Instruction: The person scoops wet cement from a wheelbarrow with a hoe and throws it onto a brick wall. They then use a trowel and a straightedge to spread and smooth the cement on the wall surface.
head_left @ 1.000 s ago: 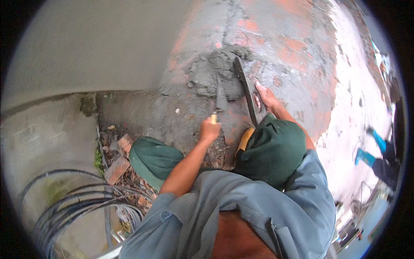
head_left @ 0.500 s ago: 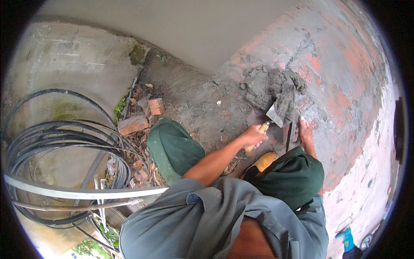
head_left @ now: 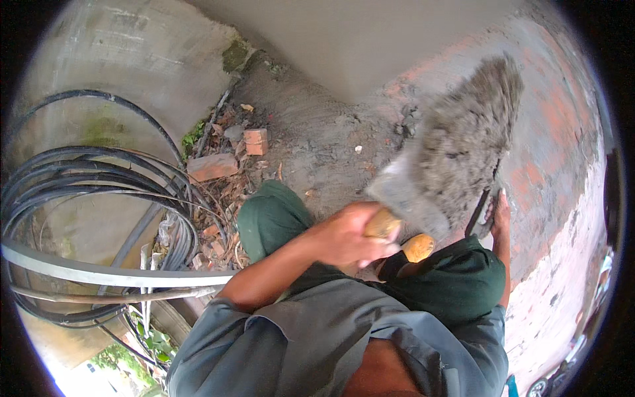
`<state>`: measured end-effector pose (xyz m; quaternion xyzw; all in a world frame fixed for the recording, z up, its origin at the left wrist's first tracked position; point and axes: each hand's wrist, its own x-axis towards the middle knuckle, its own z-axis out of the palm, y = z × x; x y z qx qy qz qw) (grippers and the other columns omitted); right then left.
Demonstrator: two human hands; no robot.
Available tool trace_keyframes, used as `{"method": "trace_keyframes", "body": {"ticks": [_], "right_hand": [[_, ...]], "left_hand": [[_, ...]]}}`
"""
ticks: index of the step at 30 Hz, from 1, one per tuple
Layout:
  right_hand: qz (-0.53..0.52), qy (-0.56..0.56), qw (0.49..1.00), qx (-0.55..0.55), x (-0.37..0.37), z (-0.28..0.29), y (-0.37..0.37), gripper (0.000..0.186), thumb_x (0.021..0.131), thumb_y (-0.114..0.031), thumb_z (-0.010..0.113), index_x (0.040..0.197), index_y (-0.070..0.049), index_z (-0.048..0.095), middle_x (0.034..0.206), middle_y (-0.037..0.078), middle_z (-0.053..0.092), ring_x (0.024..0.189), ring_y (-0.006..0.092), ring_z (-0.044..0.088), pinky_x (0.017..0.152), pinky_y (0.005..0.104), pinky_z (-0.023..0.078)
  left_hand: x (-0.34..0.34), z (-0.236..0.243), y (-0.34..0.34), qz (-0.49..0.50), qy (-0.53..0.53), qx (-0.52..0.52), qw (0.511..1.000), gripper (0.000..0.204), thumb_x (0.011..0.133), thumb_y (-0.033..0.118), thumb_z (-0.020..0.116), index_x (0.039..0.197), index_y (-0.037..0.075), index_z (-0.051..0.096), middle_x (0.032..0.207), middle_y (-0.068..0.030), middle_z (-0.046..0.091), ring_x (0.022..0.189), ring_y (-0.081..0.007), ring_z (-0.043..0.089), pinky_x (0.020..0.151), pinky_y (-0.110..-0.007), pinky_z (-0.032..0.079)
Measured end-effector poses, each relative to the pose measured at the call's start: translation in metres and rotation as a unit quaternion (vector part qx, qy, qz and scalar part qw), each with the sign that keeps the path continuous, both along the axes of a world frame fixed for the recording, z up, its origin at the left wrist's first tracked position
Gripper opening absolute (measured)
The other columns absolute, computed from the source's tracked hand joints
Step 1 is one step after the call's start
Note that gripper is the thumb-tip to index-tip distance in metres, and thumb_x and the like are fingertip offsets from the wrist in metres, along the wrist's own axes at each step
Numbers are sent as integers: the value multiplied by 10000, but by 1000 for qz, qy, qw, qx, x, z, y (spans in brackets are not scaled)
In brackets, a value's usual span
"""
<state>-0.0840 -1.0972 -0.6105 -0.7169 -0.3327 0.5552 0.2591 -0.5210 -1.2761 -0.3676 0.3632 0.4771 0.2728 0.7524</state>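
My left hand (head_left: 350, 235) is closed around the wooden handle of a trowel (head_left: 400, 192), whose grey blade is smeared by motion and points up and to the right. Beyond the blade, a large mass of wet mortar (head_left: 466, 135) is raised and blurred; whether it rests on the blade, the other tool or both, I cannot tell. By my right knee, my right hand (head_left: 501, 215) grips a flat, dark-edged tool (head_left: 477, 213), seen nearly edge-on. Mortar hides its upper part, and most of my right fingers are hidden behind it.
Patchy grey-and-reddish wall (head_left: 562, 106) rises at the right, with smooth grey plaster (head_left: 370, 40) at the top. Loose bricks (head_left: 213, 167) and rubble lie left of my left knee. Coiled black hose (head_left: 86, 159) and a pale curved strip (head_left: 119, 274) occupy the left side.
My left hand has come nearer and slightly left with the trowel. The mortar, a heap against the wall before, is now lifted and spread up to the right. My right hand has shifted right and slightly down.
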Motion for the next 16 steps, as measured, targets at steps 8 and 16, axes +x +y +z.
{"method": "trace_keyframes", "body": {"ticks": [8, 16], "right_hand": [[-30, -47, 998, 0, 29, 25, -21, 476, 917, -561, 498, 782, -106, 528, 549, 10, 474, 408, 133, 453, 392, 265, 383], [-150, -104, 983, -33, 89, 67, -66, 471, 933, -563, 453, 842, -108, 529, 545, 25, 459, 412, 178, 462, 387, 310, 406]], "left_hand": [[-156, -14, -37, 388, -40, 152, 908, 141, 793, 40, 600, 896, 21, 505, 615, -39, 535, 470, -108, 506, 436, -248, 428], [-276, -189, 15, 516, -72, 104, 847, 159, 852, 90, 608, 949, 80, 482, 645, -28, 485, 489, -125, 493, 412, -283, 438]]}}
